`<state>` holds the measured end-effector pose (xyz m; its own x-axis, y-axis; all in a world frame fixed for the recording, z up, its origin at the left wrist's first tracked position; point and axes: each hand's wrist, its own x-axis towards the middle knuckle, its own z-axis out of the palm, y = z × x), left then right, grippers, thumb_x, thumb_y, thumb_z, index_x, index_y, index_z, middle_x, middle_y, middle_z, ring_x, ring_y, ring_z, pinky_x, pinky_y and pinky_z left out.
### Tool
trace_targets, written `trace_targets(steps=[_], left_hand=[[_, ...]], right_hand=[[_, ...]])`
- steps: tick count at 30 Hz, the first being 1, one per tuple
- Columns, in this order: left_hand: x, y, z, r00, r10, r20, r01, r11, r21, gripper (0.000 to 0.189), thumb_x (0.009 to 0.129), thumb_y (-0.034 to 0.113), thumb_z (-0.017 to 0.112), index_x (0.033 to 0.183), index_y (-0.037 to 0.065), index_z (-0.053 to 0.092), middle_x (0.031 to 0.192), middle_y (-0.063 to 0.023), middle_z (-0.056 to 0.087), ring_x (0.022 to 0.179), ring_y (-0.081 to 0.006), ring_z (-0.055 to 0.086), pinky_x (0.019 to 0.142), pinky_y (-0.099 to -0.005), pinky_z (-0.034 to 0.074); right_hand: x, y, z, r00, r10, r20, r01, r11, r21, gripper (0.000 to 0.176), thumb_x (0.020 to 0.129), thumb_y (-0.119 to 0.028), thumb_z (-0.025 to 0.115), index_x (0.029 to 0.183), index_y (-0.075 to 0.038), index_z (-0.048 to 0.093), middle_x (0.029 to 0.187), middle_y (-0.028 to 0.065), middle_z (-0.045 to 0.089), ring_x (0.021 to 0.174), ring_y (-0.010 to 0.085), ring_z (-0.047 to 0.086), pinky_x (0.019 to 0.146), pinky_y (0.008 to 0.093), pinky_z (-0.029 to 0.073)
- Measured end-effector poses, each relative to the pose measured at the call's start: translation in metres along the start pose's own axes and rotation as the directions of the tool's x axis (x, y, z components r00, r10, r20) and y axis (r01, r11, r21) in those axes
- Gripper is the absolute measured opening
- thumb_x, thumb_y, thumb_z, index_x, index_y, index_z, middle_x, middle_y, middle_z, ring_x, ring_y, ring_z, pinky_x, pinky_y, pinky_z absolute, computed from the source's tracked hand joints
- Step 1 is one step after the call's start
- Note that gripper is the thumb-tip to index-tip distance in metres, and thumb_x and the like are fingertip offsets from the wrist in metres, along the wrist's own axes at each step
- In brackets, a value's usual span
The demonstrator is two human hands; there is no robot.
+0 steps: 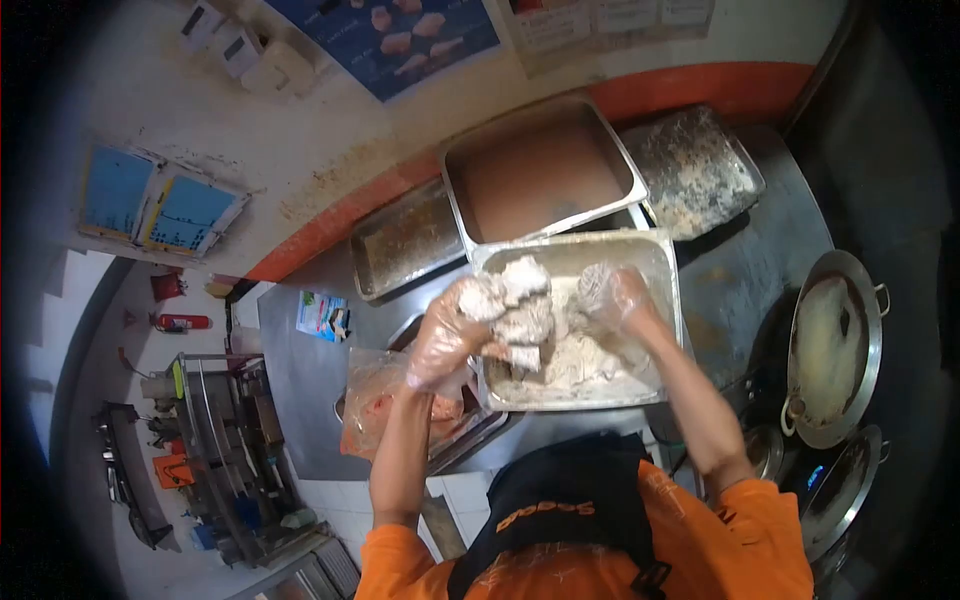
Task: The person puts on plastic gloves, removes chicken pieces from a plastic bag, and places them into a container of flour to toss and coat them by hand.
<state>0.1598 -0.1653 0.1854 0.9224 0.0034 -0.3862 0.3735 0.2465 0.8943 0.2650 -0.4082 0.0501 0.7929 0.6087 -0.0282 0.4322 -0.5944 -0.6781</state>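
Note:
A metal tray (640,385) of white flour stands before me on the steel table. Over its left side my left hand (447,335), in a clear plastic glove, is closed on flour-coated pieces (525,322). My right hand (622,297), gloved and dusted with flour, is inside the tray's upper right part, with its fingers around a floured piece (596,287). More coated lumps lie in the flour below the hands. Beside the tray on the left, a plastic bag (375,400) of pinkish raw meat rests on a dark tray.
Behind the flour tray stands a deep pan (545,165) of brownish liquid. An empty-looking tray (405,245) and a flour-crusted tray (700,165) flank it. A wok (830,350) of pale contents and a second wok (850,490) stand at right, near a blue flame.

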Motion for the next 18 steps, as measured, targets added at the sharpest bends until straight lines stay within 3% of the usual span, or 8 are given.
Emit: trace_targets(steps=[3, 5, 7, 9, 13, 14, 17, 18], left_hand=[[0.009, 0.002, -0.003, 0.997, 0.071, -0.039, -0.065, 0.988, 0.142, 0.053, 0.068, -0.018, 0.054, 0.118, -0.001, 0.056, 0.108, -0.0102, 0.065, 0.095, -0.0159, 0.066, 0.076, -0.0282, 0.058], [0.007, 0.007, 0.003, 0.997, 0.047, -0.055, -0.042, 0.996, 0.083, 0.053, 0.067, -0.017, 0.053, 0.118, -0.002, 0.057, 0.106, -0.0095, 0.065, 0.091, -0.0142, 0.066, 0.075, -0.0263, 0.056], [0.007, 0.017, 0.006, 0.998, 0.023, -0.063, -0.02, 0.999, 0.038, 0.053, 0.066, -0.016, 0.053, 0.117, -0.003, 0.057, 0.105, -0.0089, 0.066, 0.088, -0.0126, 0.065, 0.075, -0.0245, 0.055], [0.009, 0.022, 0.006, 0.992, 0.111, -0.058, -0.103, 0.985, 0.138, 0.052, 0.066, -0.013, 0.053, 0.117, -0.003, 0.057, 0.103, -0.0075, 0.066, 0.084, -0.0105, 0.064, 0.073, -0.0229, 0.053], [0.02, 0.028, -0.005, 0.988, 0.151, -0.007, -0.146, 0.966, 0.215, 0.05, 0.067, -0.012, 0.053, 0.116, -0.003, 0.058, 0.102, -0.0056, 0.066, 0.085, -0.0099, 0.063, 0.071, -0.0211, 0.052], [0.026, 0.031, -0.007, 0.98, 0.201, 0.009, -0.197, 0.949, 0.245, 0.048, 0.068, -0.012, 0.053, 0.114, -0.003, 0.058, 0.101, -0.0063, 0.067, 0.085, -0.0108, 0.064, 0.071, -0.0222, 0.054], [0.04, 0.053, -0.017, 0.974, 0.213, 0.083, -0.225, 0.957, 0.184, 0.045, 0.069, -0.013, 0.055, 0.112, -0.001, 0.058, 0.101, -0.0074, 0.067, 0.086, -0.0119, 0.066, 0.07, -0.0231, 0.056], [0.05, 0.059, -0.022, 0.971, 0.208, 0.115, -0.226, 0.959, 0.171, 0.042, 0.071, -0.013, 0.055, 0.111, -0.001, 0.058, 0.102, -0.0087, 0.067, 0.085, -0.0136, 0.067, 0.068, -0.0244, 0.057]], right_hand=[[-0.002, 0.011, -0.005, 0.988, -0.026, -0.153, 0.007, 0.992, -0.126, 0.032, 0.071, -0.02, 0.077, 0.096, -0.004, 0.065, 0.092, 0.0198, 0.065, 0.085, 0.0364, 0.061, 0.079, 0.0426, 0.05], [-0.006, -0.006, -0.032, 0.998, 0.069, -0.006, -0.067, 0.98, 0.187, 0.037, 0.074, -0.025, 0.074, 0.101, -0.003, 0.064, 0.1, 0.0188, 0.067, 0.093, 0.038, 0.063, 0.086, 0.0449, 0.049], [0.0, -0.012, -0.035, 0.975, 0.192, 0.111, -0.191, 0.981, -0.016, 0.046, 0.075, -0.029, 0.072, 0.111, -0.003, 0.061, 0.105, 0.0194, 0.066, 0.1, 0.037, 0.062, 0.088, 0.0443, 0.049], [0.005, -0.012, -0.035, 0.817, 0.129, 0.563, 0.092, 0.934, -0.346, 0.054, 0.075, -0.031, 0.07, 0.121, -0.006, 0.057, 0.105, 0.0205, 0.066, 0.101, 0.0363, 0.062, 0.09, 0.0429, 0.049], [-0.011, -0.01, 0.016, 0.922, 0.098, 0.376, 0.175, 0.758, -0.628, 0.023, 0.074, -0.025, 0.066, 0.089, -0.007, 0.066, 0.1, 0.0195, 0.067, 0.097, 0.0348, 0.064, 0.085, 0.0441, 0.05], [-0.014, -0.009, 0.015, 0.972, 0.018, 0.234, 0.115, 0.834, -0.54, 0.012, 0.072, -0.015, 0.067, 0.082, -0.007, 0.068, 0.095, 0.0164, 0.069, 0.092, 0.0318, 0.066, 0.081, 0.0425, 0.052], [0.006, -0.002, -0.017, 0.953, 0.001, 0.302, 0.092, 0.952, -0.293, 0.017, 0.071, -0.009, 0.071, 0.088, -0.008, 0.071, 0.09, 0.0146, 0.07, 0.085, 0.0296, 0.067, 0.079, 0.0379, 0.053], [0.01, -0.034, -0.055, 0.891, 0.245, 0.383, -0.161, 0.958, -0.238, 0.017, 0.072, -0.01, 0.077, 0.088, -0.008, 0.071, 0.087, 0.0122, 0.071, 0.082, 0.026, 0.067, 0.079, 0.0335, 0.053]])
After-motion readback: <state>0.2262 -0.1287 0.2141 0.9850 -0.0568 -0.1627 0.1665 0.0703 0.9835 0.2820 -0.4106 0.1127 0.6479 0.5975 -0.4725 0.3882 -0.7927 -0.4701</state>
